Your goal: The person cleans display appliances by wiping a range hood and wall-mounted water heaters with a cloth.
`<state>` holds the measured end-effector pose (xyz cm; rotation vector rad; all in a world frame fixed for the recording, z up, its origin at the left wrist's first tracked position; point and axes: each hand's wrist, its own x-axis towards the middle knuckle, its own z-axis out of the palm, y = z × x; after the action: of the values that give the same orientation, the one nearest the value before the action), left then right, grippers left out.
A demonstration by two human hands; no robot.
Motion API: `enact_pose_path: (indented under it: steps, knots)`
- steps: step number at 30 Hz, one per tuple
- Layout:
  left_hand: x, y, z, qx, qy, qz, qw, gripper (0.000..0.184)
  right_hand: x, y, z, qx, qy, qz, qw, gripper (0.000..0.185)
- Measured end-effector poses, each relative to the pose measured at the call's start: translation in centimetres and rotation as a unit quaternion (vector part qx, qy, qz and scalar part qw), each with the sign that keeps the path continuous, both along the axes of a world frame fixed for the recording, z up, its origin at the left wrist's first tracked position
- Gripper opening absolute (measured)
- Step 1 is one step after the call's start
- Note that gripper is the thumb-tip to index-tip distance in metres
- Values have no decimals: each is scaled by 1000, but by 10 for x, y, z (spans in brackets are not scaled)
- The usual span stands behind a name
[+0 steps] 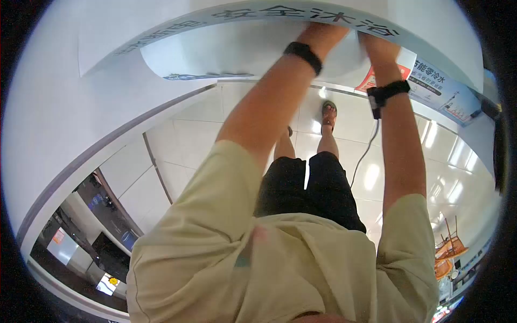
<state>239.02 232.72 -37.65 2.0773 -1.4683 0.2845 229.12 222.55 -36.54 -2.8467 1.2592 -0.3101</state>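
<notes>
Both arms reach up behind a curved white panel [237, 12] with dark Chinese lettering along its lower edge. My left hand [326, 36] passes behind that edge just beyond a black wristband [304, 56]. To its right, my right hand [381, 51] goes behind the same edge, above a black strap with a small device [388, 96] on the wrist. The panel hides the fingers of both hands, so what they touch or hold cannot be seen. Close to my right hand is a red-and-white label [368, 81].
A blue-and-white printed poster [444, 91] lies to the right. A thin cable [366, 151] hangs from the right wrist device. Below is a shiny tiled floor [199, 121]. White walls curve around on the left. Wooden chairs [451, 248] stand at the lower right.
</notes>
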Motion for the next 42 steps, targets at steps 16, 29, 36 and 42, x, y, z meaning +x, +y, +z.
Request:
enact_pose_path:
  steps: [16, 29, 36, 42]
  knots:
    - [150, 223, -24, 78, -88, 176, 977, 55, 132, 193, 2, 60, -152, 206, 965, 30]
    - [-17, 29, 0, 47, -24, 63, 997, 39, -20, 48, 2, -177, -116, 11, 977, 41]
    - [21, 38, 5, 3, 36, -2, 999, 28, 0, 39, -21, -159, -61, 28, 985, 41]
    - [105, 78, 6, 6, 36, 24, 999, 34, 78, 102, 3, -171, -59, 15, 983, 42]
